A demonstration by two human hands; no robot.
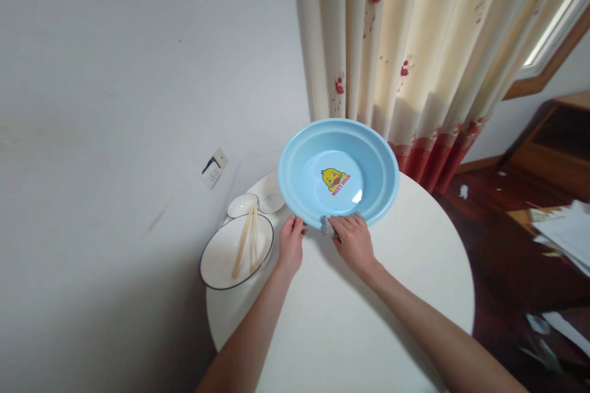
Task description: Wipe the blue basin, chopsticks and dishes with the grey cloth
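Note:
A light blue plastic basin (295, 159) with a yellow duck print on its bottom is at the far side of the round white table. It is tipped a little so that its inside faces me. My left hand (292, 239) grips the near rim, thumb on top and fingers beneath. On the near rim to its right, my right hand (353, 238) is closed over a grey cloth (327, 226), pressing it against the edge. Most of the cloth is hidden under my fingers.
Left of the basin, a large white bowl (221, 256) with a dark rim holds several chopsticks (244, 242). Two small white dishes, one of them an oval dish (241, 204), sit behind it. The wall with a socket (211, 174) borders the table (332, 331); a curtain (369, 49) hangs behind.

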